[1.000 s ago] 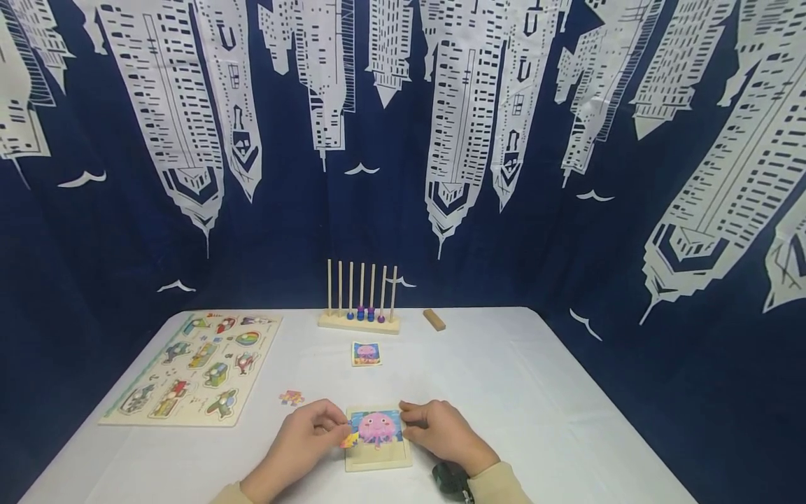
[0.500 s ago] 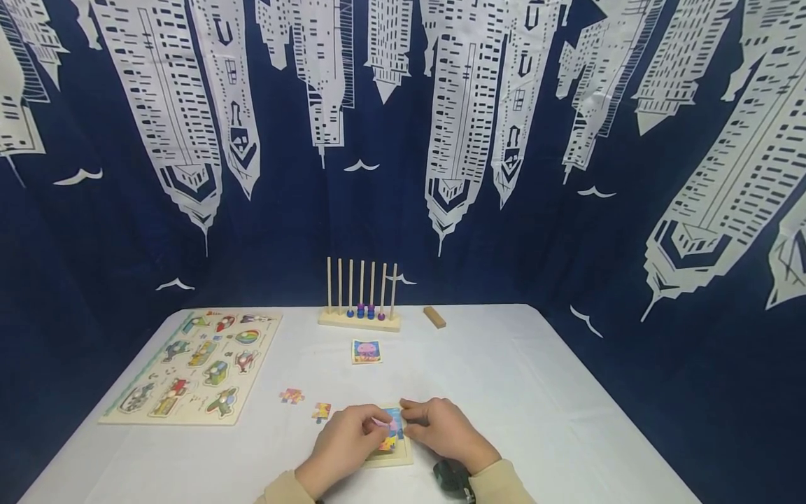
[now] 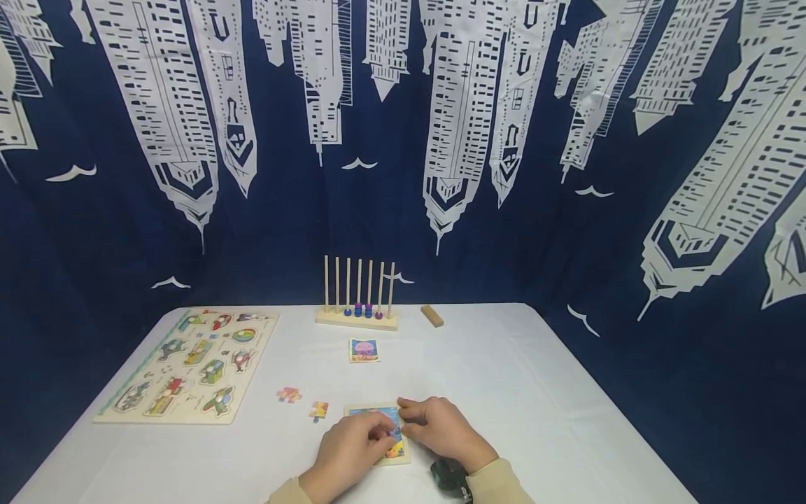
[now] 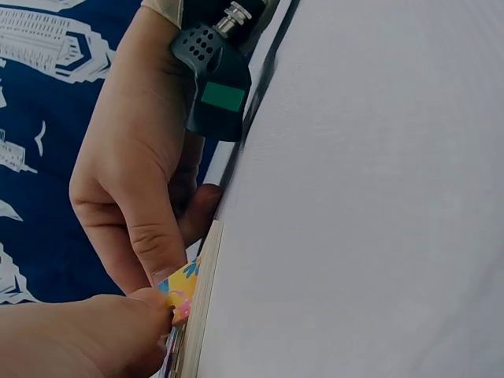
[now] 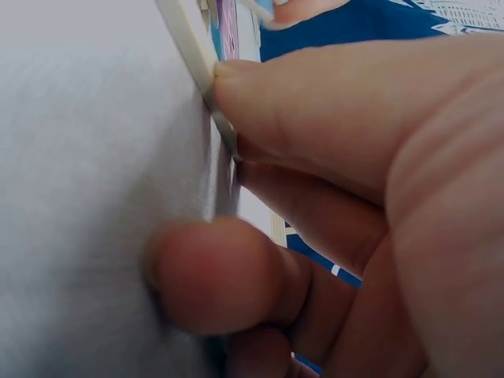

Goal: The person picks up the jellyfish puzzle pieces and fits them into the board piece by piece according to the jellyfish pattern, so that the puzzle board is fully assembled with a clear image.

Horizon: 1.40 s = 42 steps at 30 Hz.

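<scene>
A small square jigsaw tray (image 3: 395, 461) with a pale wooden border lies at the front of the table, its sea picture partly hidden by my left hand (image 3: 350, 448). Thumb and fingers of that hand pinch a yellow jigsaw piece (image 4: 183, 290) at the tray's lower right corner. My right hand (image 3: 443, 430) grips the tray's right edge (image 5: 191, 43) between thumb and fingers. Left of the tray lie two loose jigsaw pieces, a pink and orange one (image 3: 290, 395) and a yellow one (image 3: 318, 410).
Beyond the tray is a small pink jellyfish picture (image 3: 364, 351). Farther back stand a wooden bead rack (image 3: 357, 320) with upright pegs and a wooden block (image 3: 432, 316). A large vehicle puzzle board (image 3: 182, 364) lies at left. A dark wrist camera (image 3: 448, 476) hangs under my right wrist.
My left hand has moved right across the tray to its lower right part. The yellow loose piece beside the tray has come into view. My right hand stays at the edge.
</scene>
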Each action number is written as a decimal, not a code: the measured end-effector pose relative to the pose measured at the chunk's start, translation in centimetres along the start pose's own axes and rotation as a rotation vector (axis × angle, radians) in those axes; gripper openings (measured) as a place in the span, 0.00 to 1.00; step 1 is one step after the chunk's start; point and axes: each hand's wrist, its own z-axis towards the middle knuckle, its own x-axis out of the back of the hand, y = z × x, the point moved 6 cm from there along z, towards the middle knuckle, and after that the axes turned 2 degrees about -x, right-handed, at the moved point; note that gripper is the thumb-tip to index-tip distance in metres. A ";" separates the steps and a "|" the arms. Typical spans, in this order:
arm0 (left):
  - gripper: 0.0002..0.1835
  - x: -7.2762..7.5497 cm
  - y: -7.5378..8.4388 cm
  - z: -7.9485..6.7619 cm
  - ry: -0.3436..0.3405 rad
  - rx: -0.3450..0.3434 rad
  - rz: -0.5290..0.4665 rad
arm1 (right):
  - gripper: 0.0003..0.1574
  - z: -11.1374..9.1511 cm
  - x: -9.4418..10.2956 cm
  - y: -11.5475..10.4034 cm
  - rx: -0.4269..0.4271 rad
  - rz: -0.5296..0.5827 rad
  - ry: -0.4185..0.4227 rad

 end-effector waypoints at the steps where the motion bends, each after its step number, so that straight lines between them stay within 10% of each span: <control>1: 0.08 0.0 0.0 0.0 -0.002 -0.002 0.017 | 0.19 0.0 0.0 0.0 0.004 -0.001 0.000; 31: 0.09 -0.6 1.2 -0.3 -0.039 -0.121 0.222 | 0.19 0.0 0.0 0.1 0.002 -0.021 0.014; 38: 0.05 1.8 2.2 -0.7 0.208 -0.194 0.189 | 0.18 -0.1 -0.1 0.1 -0.008 -0.011 0.007; 42: 0.02 5.7 1.1 -0.4 0.321 -0.077 0.149 | 0.19 0.0 -0.1 0.0 -0.009 0.000 0.004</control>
